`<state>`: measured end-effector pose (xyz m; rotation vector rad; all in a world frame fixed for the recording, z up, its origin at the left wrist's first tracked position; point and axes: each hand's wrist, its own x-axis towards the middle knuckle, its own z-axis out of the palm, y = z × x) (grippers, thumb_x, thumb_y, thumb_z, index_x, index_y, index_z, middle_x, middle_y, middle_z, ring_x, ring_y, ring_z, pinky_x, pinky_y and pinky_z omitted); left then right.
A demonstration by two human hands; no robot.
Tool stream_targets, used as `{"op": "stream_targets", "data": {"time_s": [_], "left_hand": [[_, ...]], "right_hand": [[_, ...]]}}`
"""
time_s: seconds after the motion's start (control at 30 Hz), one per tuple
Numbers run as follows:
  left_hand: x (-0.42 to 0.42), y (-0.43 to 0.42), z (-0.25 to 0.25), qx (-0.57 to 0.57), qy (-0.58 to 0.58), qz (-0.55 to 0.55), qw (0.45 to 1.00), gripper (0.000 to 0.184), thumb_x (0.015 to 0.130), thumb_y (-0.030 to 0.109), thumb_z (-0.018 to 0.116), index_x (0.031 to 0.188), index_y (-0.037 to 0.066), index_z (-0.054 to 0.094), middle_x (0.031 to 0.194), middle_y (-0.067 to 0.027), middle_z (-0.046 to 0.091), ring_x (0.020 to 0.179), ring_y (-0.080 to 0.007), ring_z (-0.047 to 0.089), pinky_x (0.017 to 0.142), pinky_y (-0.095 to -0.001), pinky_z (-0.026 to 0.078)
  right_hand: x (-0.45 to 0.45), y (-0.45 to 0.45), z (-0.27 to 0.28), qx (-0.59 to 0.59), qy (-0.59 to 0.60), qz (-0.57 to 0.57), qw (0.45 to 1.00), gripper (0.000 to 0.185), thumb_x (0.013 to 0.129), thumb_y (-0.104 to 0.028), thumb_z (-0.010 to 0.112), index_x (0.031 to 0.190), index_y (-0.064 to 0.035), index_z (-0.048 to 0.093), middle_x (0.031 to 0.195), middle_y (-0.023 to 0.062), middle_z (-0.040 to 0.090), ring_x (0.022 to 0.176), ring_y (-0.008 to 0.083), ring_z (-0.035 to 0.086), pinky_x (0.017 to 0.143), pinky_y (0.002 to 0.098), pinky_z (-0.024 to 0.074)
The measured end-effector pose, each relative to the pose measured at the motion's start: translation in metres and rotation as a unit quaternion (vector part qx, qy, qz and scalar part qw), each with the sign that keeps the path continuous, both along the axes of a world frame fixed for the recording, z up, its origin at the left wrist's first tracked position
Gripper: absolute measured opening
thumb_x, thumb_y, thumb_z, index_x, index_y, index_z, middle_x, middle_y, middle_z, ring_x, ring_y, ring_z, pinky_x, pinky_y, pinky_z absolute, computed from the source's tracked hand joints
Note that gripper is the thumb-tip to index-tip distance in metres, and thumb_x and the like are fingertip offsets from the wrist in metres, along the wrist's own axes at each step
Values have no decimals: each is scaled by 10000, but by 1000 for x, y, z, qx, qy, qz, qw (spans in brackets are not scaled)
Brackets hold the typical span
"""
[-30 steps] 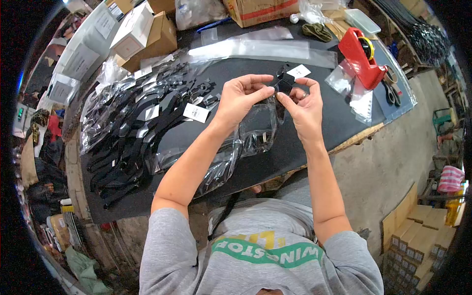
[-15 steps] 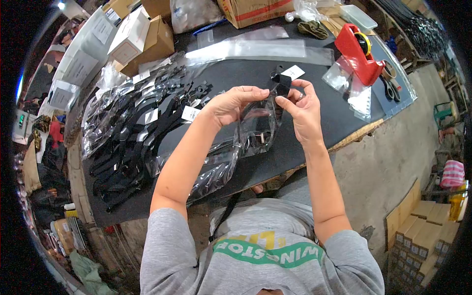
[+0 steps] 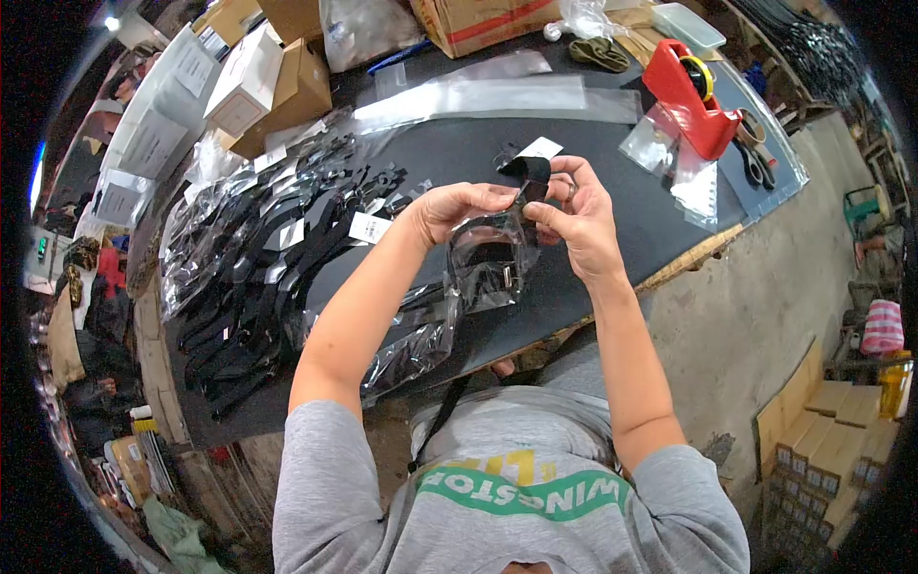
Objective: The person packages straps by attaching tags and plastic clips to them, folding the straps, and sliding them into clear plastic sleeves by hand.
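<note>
In the head view, my left hand (image 3: 457, 209) pinches the mouth of a clear plastic bag (image 3: 449, 335) that hangs toward the table's front edge. Close beside it, my right hand (image 3: 585, 222) is closed on a black strap (image 3: 537, 174) with a white tag (image 3: 541, 147) at its top end. Part of the strap, with a small metal piece, shows inside the bag below my fingers. What exactly lies between the fingertips is partly hidden. Left of my hands lies a pile of black straps (image 3: 277, 277), many in clear bags with white tags.
Flat clear plastic sleeves (image 3: 478, 98) lie behind my hands on the black tabletop (image 3: 402, 153). To the right are a red tape dispenser (image 3: 693, 105) and black scissors (image 3: 755, 165). Cardboard boxes (image 3: 301, 91) stand at the back left. The table's wooden edge (image 3: 693, 258) runs nearby.
Both hands have shifted slightly, the left one down. The strap's top end and its tag have moved a little left and now bend over more. The bag below hangs wider.
</note>
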<state>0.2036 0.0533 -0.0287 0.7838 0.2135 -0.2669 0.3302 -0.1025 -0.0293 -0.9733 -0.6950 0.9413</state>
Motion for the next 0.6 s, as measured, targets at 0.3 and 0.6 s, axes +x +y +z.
{"op": "stream_targets", "data": {"time_s": [0.3,0.6], "left_hand": [[12,-27,5,109,11,108,988,524,813,303,638,1215,4,484,1007,-120,617,908,-205,618,841,-336,487],[46,-85,-3,304,54,205,929,426,728,217,752,1039,-17,577,958,-78,626,881,-111,579,798,-235,441]], "right_hand": [[23,7,-18,29,98,-35,994,419,915,-269,562,1196,2,411,971,85,578,848,142,569,765,285,490],[82,32,24,-61,-644,45,761,640,640,-357,759,1126,-4,541,1061,168,580,989,295,558,836,366,463]]}}
